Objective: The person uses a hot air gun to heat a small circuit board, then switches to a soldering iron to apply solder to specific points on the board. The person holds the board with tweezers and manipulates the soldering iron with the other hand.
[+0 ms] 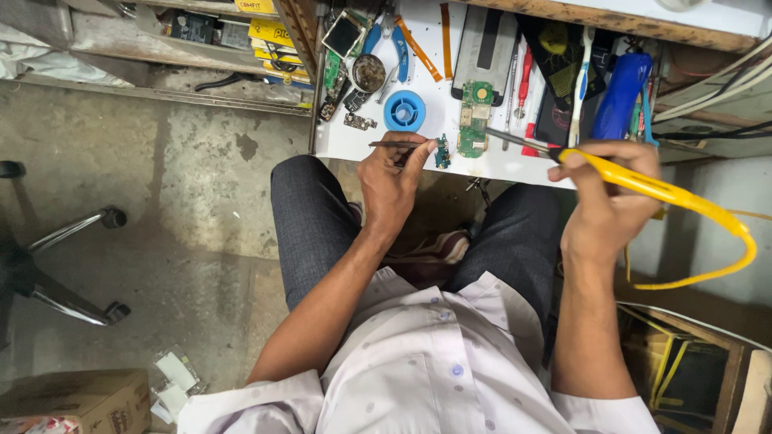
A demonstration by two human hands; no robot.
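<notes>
Clearly the step in hand was soldering work on a small part at the near edge of the white workbench (378,141). The left hand (392,183) pinched a pair of tweezers (394,145) between thumb and fingers, and their tips ran toward a small green circuit piece (443,151) that sat at the bench edge, just beside the fingertips; whether the tweezers actually touched it could not be told. The right hand (607,193) was clenched around the yellow handle of a soldering iron (635,181), whose metal tip (508,138) pointed left toward a larger green circuit board (474,118) and hung close to it, apart from the small piece.

By my judgement the next move called for the iron's tip to be brought across to the small piece while the tweezers kept it from sliding (a steady left hand mattered more than speed).

The small circuit piece looked narrow, dark green and upright in outline, with details too fine to read. The larger board beside it was bright green with a round yellow patch near its top. A blue solder spool (404,110) lay just behind the left hand, and a blue-handled tool (620,95) rested near the right.
</notes>
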